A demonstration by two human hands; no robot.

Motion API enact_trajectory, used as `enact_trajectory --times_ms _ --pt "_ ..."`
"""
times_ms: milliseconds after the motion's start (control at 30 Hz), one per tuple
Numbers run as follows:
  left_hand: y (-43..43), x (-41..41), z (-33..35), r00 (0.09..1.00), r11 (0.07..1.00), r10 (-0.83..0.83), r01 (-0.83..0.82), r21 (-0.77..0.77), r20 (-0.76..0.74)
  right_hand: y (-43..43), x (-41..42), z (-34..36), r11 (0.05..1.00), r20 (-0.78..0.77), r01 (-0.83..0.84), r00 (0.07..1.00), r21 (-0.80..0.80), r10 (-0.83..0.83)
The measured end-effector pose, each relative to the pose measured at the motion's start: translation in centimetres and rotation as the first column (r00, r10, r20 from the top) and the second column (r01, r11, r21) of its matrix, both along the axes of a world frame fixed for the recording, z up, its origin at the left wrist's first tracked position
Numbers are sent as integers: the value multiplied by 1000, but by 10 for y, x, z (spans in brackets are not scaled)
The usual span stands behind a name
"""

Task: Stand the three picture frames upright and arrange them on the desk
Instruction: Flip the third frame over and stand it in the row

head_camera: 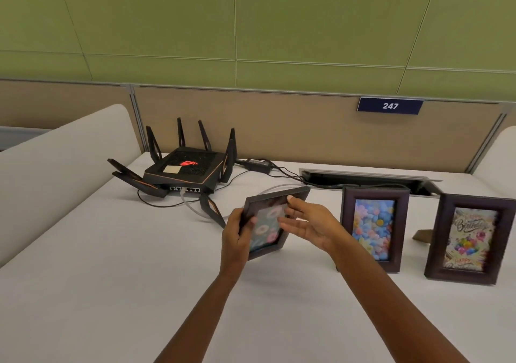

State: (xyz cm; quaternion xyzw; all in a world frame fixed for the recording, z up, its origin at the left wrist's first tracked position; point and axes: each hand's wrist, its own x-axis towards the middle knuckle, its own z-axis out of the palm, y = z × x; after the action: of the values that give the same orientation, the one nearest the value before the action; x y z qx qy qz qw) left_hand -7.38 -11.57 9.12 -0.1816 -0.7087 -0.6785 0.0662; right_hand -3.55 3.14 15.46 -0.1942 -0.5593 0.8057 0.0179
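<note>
Three dark wooden picture frames are on or above the white desk (111, 293). A frame with a pastel flower picture (372, 228) stands upright at centre right. Right of it stands a frame with a birthday picture (469, 239), also upright. The third frame, showing donuts (266, 230), is tilted and held in the air left of them. My left hand (237, 239) grips its left edge, thumb on the front. My right hand (310, 223) is at its right side, fingers spread, thumb touching the upper front.
A black router (187, 170) with several antennas sits at the back left, with cables and a power brick (258, 165) trailing right. An open cable slot (368, 179) lies behind the frames. Padded dividers flank the desk; a sign reads 247 (390, 106).
</note>
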Motion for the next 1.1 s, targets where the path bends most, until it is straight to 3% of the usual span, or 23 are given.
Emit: enact_trajectory --times_ms 100,167,267,400,567,900,1100 --pt "0 -7 3 993 993 -5 -9 119 115 13 4 -15 951 17 135 989 278 -145" --pt "-1 -12 5 978 977 -54 10 215 199 21 5 -30 844 -10 211 971 493 -237" --pt "-3 -19 5 947 958 -138 53 282 290 24 8 -51 754 -41 158 984 638 -172" --pt "-2 -23 4 925 946 -167 52 320 343 17 9 -65 803 -14 12 1000 595 -4" --pt "-3 -25 1 899 943 -195 63 326 392 9 6 -74 936 -57 100 995 338 -85" --pt "-4 -22 -24 831 985 -153 84 151 534 10 5 -80 949 -115 190 979 252 -166" --pt "3 -26 -33 776 974 -222 151 168 590 10 1 -82 965 -139 172 979 198 -146"
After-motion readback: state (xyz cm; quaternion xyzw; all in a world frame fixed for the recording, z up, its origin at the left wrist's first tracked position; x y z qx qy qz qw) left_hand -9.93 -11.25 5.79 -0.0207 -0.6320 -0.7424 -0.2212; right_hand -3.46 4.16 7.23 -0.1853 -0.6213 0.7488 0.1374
